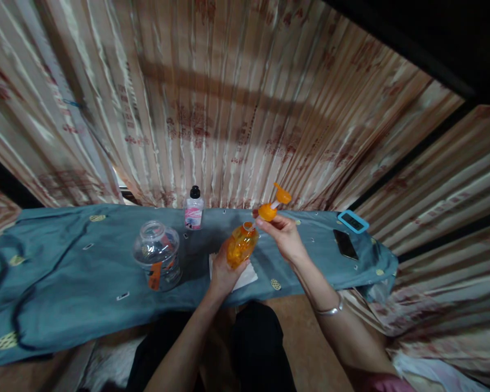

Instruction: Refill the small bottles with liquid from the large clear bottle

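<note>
Left hand wraps orange bottle; right hand fingers pinch pump cap, seemingly lifted off. Jar well apart at left, near table edge.

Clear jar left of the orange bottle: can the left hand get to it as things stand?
Probably yes, but not freely: the left hand is wrapped around the orange bottle, so it is occupied. The clear jar stands just to its left on the blue cloth, with nothing between them.
</note>
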A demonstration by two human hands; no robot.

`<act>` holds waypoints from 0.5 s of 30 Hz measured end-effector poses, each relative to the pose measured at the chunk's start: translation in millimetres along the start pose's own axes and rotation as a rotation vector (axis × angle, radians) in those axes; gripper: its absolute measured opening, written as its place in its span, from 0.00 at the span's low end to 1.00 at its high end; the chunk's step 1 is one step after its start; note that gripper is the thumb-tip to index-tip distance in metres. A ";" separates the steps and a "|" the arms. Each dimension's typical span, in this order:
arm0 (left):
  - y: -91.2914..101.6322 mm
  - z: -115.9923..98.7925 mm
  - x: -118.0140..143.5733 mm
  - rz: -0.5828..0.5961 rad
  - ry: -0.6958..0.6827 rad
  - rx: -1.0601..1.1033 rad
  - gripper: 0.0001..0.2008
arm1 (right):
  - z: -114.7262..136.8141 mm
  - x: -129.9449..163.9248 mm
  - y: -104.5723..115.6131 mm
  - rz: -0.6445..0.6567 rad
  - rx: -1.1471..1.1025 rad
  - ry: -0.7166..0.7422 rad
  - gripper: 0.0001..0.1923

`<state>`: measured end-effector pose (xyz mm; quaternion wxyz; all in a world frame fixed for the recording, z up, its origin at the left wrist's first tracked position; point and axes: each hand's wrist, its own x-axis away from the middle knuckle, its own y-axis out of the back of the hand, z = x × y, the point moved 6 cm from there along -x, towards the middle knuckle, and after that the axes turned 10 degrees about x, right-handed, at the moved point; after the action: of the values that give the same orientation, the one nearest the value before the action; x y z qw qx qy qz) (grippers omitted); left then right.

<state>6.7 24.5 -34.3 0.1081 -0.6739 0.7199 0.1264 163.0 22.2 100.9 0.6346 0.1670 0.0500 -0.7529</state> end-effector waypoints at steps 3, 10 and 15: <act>0.1 -0.5 -0.2 -0.008 -0.002 0.002 0.30 | -17.5 6.5 -14.9 0.034 0.028 -0.002 0.20; -0.3 0.2 0.7 -0.003 0.010 0.007 0.32 | -22.3 15.6 -23.5 0.095 0.073 0.014 0.23; -0.6 0.0 1.0 -0.001 0.007 0.017 0.32 | -19.6 14.3 -19.0 0.071 0.035 0.029 0.30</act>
<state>7.2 23.5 -34.6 0.1113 -0.6738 0.7209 0.1181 146.2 18.0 75.4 0.6570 0.1907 0.0404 -0.7282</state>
